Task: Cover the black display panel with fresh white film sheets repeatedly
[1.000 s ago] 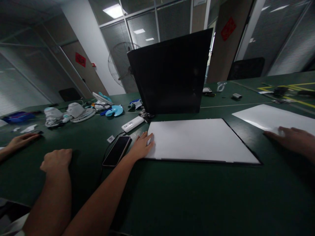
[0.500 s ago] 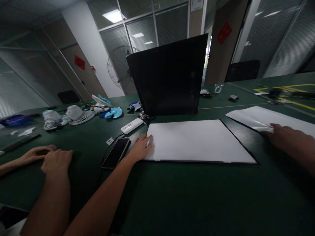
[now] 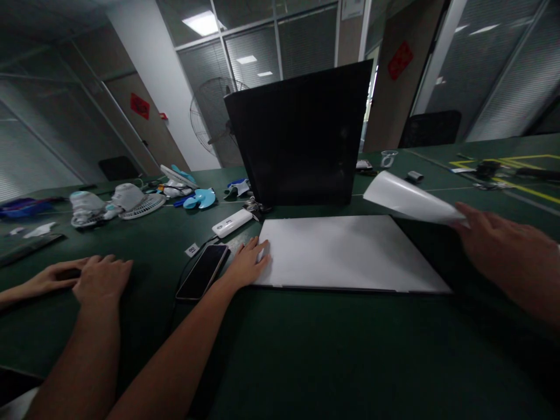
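My left hand [image 3: 248, 263] rests with fingers spread on the left edge of a flat white panel [image 3: 336, 254], which has a thin dark edge along its front. In my right hand [image 3: 503, 245], at the right, the fingers are closed on the near end of a thin white sheet [image 3: 406, 197]. That sheet is curled and lifted, its far end above the panel's back right corner. Behind the panel stands a large black screen-like panel [image 3: 306, 140], tilted. Beside my left forearm lies a phone [image 3: 203, 272].
Another person's hands [image 3: 102, 279] rest on the green table [image 3: 341, 361] at the left. Near the black panel lie a white power strip [image 3: 231, 223] and a blue fan blade [image 3: 200, 199]. Fan parts [image 3: 135, 201] sit farther left. A clear cup [image 3: 388, 157] stands behind.
The white sheet has lifted and swung left toward the panel, curling more. My right hand has risen and moved slightly left with it. My left hand stays on the panel's edge.
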`<state>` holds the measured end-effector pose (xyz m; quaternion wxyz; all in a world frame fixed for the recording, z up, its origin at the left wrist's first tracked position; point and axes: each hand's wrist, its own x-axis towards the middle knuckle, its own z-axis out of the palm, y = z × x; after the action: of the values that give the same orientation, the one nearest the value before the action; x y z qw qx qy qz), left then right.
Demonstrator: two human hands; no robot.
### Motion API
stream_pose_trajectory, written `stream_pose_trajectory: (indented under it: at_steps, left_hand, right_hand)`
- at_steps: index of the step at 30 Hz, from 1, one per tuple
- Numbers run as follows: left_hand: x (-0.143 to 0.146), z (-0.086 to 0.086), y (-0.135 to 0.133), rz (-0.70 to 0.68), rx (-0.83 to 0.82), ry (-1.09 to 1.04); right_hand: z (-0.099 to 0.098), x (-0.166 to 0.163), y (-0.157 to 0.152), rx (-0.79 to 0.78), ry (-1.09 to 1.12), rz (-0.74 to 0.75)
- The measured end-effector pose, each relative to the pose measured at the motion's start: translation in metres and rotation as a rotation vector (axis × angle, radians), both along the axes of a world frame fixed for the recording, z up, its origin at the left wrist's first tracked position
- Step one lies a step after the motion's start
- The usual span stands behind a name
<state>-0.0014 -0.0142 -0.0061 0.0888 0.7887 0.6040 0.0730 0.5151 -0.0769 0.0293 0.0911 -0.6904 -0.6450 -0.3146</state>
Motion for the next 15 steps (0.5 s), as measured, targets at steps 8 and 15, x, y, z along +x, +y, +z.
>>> stream_pose_trajectory:
  at_steps: [8,15]
  left_hand:
    - [0.002,0.002,-0.002,0.000,-0.006,0.024]
    - [0.003,0.004,-0.005,0.013,0.006,0.013]
  right_hand:
    - [-0.042,-0.050,0.007,-0.207,0.004,0.609]
    - [-0.049,-0.060,0.007,-0.525,0.236,0.597]
